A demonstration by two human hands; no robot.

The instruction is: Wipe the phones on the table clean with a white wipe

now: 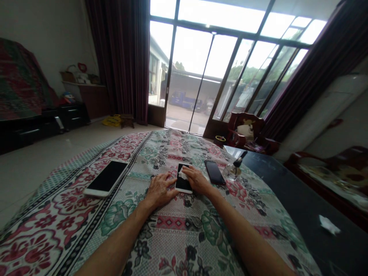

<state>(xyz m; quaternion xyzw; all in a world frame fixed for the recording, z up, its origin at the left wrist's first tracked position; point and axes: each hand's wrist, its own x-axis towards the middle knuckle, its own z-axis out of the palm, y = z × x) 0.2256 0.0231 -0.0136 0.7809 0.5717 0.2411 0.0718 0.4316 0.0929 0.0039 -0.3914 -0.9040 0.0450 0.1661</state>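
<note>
Phone (183, 184): on the table (172, 245), between both hands; its right edge and part of the screen are covered. Left hand (161, 190) is laid open, fingers spread, against the phone's left side. Right hand (198, 180) rests fingertips on a tissue (182, 173) over the screen; whether they pinch it cannot be told. Both forearms are cut off below. A blue vehicle (185, 100) beyond the glass doors (198, 73) is washed out.

Table bears a flowered cloth. Dark curtains (120, 57) flank the doors; a wooden chair (245, 128) stands at right.

Bare cloth separates the phone from a larger device (106, 178) at left. At right, a dark phone (214, 172) lies near, with a bottle (232, 172) just beside it, toward the table's right edge.
</note>
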